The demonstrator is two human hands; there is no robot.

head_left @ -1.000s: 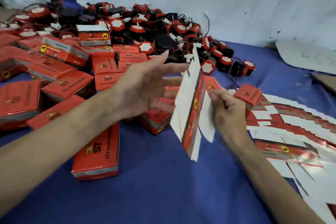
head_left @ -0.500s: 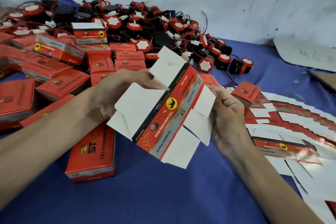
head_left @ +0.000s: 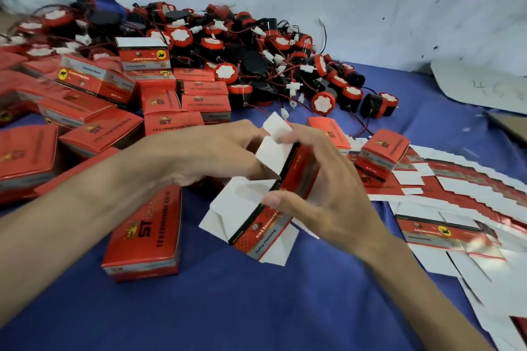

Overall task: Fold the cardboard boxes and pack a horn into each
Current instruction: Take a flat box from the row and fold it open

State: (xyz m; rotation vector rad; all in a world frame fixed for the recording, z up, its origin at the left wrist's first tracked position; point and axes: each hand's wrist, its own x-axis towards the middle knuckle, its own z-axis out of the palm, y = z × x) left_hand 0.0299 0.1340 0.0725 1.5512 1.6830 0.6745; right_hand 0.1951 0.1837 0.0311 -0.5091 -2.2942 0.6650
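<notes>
Step in hand, as judged: erecting one carton (head_left: 258,232), held at frame centre just above the blue cloth (head_left: 256,310). No horn was going in yet.

Left hand (head_left: 205,157): fingers curled onto the upper end of the carton, at its white flap. Exact finger contact was blurred.
Right hand (head_left: 330,205): thumb pressed on the near white flap, the other fingers curved round the red far side.

The carton lay tilted, with white end flaps sticking out at both the upper and lower ends, so neither end was closed. Its inside was not visible; no horn was seen in it.

Next move, as judged: tuck one end shut and square the sleeve, then free a hand for the loose horns (head_left: 256,45) heaped at upper centre.

Containers:
- Closed boxes (head_left: 94,111) stacked at the left, one more (head_left: 145,236) at lower left. Contents hidden.
- A small box (head_left: 383,151) stood on the flat blanks (head_left: 456,194) fanned out at the right; contents also unseen.
</notes>
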